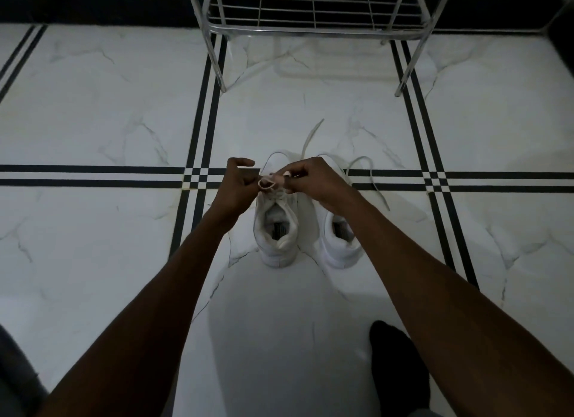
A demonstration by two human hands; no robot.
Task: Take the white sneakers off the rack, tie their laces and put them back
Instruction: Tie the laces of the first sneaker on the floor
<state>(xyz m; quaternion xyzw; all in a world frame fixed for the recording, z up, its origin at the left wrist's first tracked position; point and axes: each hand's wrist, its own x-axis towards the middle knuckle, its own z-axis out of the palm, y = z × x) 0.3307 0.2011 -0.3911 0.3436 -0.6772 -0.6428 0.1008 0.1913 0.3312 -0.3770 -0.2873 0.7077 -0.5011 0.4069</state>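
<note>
On the marble floor before the metal rack (316,28), the left hand (239,184) and right hand (313,180) pinch the laces (267,183) of the left white sneaker (276,227); its mate (341,239) lies untied.

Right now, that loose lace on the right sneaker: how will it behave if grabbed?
Probably floppy: the loose lace sprawls in slack curves on the floor. Likely light and flat, so it may slip from a pinch. Pulling it may drag the right sneaker slightly.
</note>
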